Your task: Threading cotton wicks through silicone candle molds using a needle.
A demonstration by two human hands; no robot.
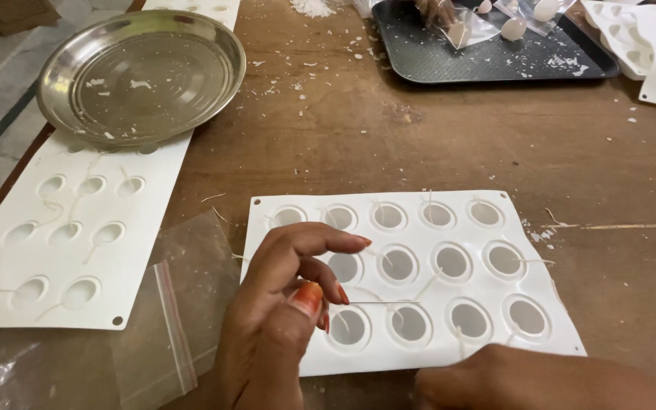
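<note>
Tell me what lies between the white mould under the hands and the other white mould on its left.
In the head view, a clear plastic zip bag lies between the two moulds.

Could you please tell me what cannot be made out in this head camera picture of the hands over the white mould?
- Right hand: cut off by the bottom edge; its fingers do not show.
- White mould, near-left holes: hidden behind the left hand.
- Thin wick by the left fingertips: too fine to tell whether it is pinched.
- Pieces on the dark tray: cut off by the top edge.
</note>
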